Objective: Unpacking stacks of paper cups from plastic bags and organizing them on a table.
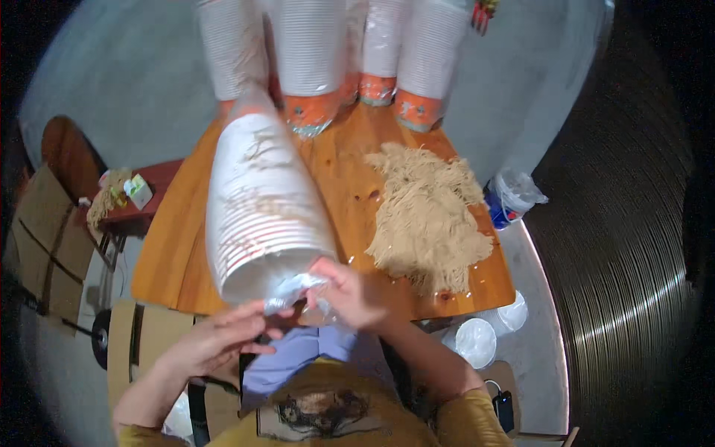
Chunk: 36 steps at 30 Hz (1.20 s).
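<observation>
A long stack of nested white paper cups [272, 186] lies on the wooden table, its open mouth toward me. Clear plastic film [294, 292] bunches at the mouth's lower edge. My right hand [348, 298] pinches this film between thumb and fingers, slightly blurred. My left hand [223, 337] is on the other side of the film, fingers stretched and apart, their tips close to or touching it. Thin beige strands lie along the top of the stack. Right of it sits a heap of beige strings [424, 216].
Several wrapped cup stacks [309, 52] with orange ends stand along the table's [175, 246] far edge. On the floor at right are a bucket [510, 197] and white tubs [477, 343]. Cardboard [48, 223] and a red bench [160, 182] are at left.
</observation>
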Available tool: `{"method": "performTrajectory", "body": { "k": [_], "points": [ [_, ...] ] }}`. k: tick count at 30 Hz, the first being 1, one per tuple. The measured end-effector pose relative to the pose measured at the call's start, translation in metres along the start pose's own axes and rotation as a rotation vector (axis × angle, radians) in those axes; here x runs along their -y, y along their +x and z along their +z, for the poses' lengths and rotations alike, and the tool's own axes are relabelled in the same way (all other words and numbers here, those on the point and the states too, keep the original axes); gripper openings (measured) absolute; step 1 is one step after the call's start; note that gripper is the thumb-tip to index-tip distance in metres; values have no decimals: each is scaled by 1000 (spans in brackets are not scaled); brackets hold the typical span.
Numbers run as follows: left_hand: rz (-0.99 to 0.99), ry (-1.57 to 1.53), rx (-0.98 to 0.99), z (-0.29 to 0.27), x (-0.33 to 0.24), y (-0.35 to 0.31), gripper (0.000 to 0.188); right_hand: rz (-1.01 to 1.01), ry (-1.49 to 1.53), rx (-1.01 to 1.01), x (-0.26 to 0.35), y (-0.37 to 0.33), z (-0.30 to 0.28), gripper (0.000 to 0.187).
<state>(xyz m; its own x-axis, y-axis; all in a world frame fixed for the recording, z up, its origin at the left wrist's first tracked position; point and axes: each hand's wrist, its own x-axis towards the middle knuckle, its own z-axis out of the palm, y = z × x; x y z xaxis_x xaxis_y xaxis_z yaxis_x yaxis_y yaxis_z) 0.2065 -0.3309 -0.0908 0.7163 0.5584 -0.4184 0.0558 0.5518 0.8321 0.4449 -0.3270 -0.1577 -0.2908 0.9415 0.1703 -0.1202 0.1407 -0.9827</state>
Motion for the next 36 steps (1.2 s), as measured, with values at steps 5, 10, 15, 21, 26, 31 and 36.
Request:
{"method": "performTrajectory", "body": {
  "k": [5, 10, 15, 21, 26, 31, 36],
  "points": [
    [68, 194, -20, -29, 22, 10, 42, 204, 424, 92, -3, 8, -5, 16],
    [163, 1087, -172, -30, 8, 19, 30, 196, 363, 21, -19, 12, 7, 18],
    [90, 539, -85, -38, 15, 7, 43, 186, -19, -213, 4, -12, 30, 20],
    [-76, -8, 56, -52, 13, -20, 65, 66, -636, 3, -3, -39, 59, 19],
    [-29, -107, 3, -53, 18, -14, 54, 97, -934, -97, -11, -25, 67, 17],
    [186, -221, 40, -32, 47, 23, 62, -364, -1292, -41, -28, -29, 58, 19],
    [397, -458, -130, -23, 75, 31, 65, -505, -1272, -172, -46, -18, 61, 25]
  ]
}}
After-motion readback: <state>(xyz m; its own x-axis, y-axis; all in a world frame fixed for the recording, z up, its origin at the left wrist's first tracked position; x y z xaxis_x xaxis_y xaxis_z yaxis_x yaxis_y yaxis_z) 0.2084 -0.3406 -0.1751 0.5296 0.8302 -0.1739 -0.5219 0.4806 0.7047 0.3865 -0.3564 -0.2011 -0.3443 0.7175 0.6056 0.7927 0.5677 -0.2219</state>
